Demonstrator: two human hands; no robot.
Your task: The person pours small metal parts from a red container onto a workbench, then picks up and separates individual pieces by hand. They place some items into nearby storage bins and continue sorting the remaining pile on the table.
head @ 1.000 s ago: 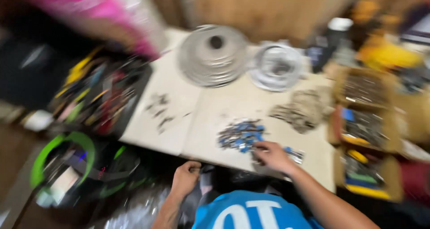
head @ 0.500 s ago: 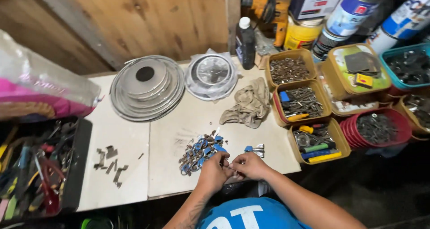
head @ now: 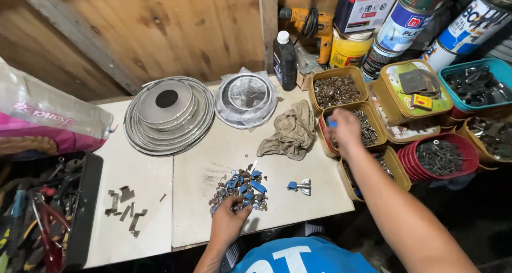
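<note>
A pile of small blue and rusty metal clips lies on the white tabletop. My left hand rests at the pile's near edge, fingers curled among the pieces. My right hand reaches over a yellow tub of screws, pinching a small blue piece at its fingertips. A single blue and silver clip sits apart, right of the pile.
Stacked metal discs and a bagged disc sit at the back, with a crumpled rag and black bottle. Several tubs of hardware and paint cans crowd the right. A tool tray stands left, grey brackets beside it.
The view steadied and shifted. My right hand left the pile and moved right and back to the screw tub. My left hand stayed at the pile.
</note>
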